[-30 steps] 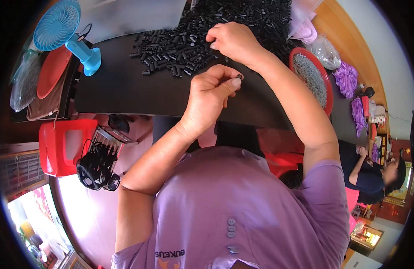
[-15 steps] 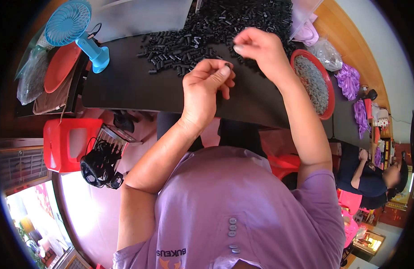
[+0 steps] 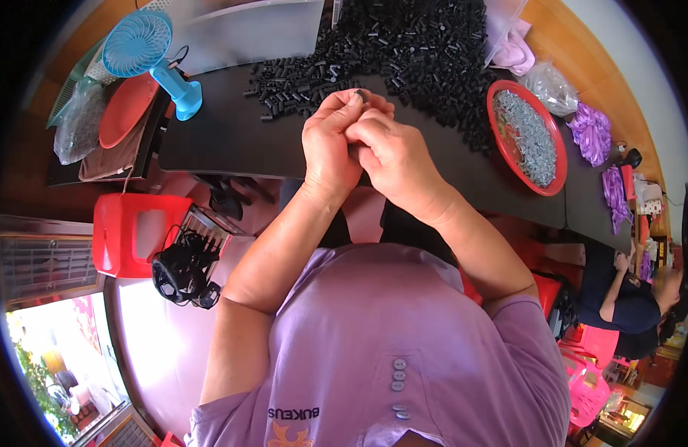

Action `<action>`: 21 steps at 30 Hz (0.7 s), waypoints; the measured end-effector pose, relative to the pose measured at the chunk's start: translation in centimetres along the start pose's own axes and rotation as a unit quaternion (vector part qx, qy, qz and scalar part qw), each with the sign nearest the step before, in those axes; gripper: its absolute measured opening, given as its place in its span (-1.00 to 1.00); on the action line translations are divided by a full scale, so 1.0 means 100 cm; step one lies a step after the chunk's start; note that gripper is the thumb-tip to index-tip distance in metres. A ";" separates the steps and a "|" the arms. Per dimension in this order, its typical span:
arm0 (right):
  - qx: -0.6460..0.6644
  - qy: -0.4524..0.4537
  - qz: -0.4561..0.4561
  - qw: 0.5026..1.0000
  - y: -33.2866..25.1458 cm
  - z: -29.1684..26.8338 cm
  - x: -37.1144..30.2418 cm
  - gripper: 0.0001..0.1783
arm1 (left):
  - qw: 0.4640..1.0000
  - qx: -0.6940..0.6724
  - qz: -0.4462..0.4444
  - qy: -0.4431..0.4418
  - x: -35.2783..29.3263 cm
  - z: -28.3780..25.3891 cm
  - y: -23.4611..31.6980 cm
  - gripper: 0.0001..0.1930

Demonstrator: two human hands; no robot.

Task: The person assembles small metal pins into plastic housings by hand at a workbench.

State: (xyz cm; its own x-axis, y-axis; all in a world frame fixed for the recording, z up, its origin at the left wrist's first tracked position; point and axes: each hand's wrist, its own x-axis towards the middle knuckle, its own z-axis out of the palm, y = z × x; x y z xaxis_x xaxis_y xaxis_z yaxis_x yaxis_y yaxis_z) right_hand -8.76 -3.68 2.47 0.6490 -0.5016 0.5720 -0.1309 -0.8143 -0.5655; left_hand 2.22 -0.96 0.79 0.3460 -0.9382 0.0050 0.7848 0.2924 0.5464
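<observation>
Pink-floored room, seen from above. Dark brown, smooth-topped table (image 3: 232, 130), set across the upper part of the view. Beyond its right end, seated person in dark clothing (image 3: 619, 290).

Broad heap of small black cylindrical pieces (image 3: 426, 59), spread over the table's far side, beyond both hands. Translucent white plastic container (image 3: 247, 37), left of the heap. Red plastic stool (image 3: 105, 238), floor level, left. Round red plastic basin (image 3: 560, 160), table's right end, bearing a layer of small grey parts (image 3: 530, 134). Light-blue plastic desk fan (image 3: 137, 46), table's left end. Shiny purple bundle (image 3: 591, 134), right of the basin.

Left hand (image 3: 330, 145): nearly closed, fingers curled, thumb pressed inward, pinching one item at the tip. Right hand (image 3: 396, 155): fingers bent and bunched, thumb drawn in, touching the left hand's inner side; whether it grips anything cannot be told, the fingers hiding the spot. It also covers part of the left fingers.

Single small dark piece (image 3: 361, 95), at the left thumb tip, near side of the heap, mostly covered by the fingers; full shape not discernible.
</observation>
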 end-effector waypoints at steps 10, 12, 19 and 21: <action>0.031 -0.049 0.011 0.998 0.013 -0.004 0.003 -0.81 | 0.999 0.036 -0.014 -0.009 0.001 -0.002 0.002 -0.89; 0.034 -0.065 0.021 0.997 0.014 -0.003 0.002 -0.86 | 0.999 0.036 -0.013 -0.006 0.001 -0.003 0.001 -0.89; -0.006 0.027 -0.033 0.999 0.012 0.006 -0.011 -0.87 | 0.999 0.022 -0.019 -0.019 0.002 -0.004 -0.001 -0.89; 0.014 0.008 -0.019 1.000 0.011 0.004 -0.013 -0.87 | 0.999 0.028 -0.019 -0.015 0.000 -0.004 -0.001 -0.89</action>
State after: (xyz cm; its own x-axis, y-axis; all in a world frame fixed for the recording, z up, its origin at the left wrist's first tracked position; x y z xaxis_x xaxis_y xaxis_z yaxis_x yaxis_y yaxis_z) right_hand -9.45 -3.86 0.90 0.6413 -0.4758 0.6020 -0.0862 -0.8243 -0.5596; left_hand 2.37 -0.95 0.43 0.3005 -0.9538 0.0085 0.7663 0.2467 0.5932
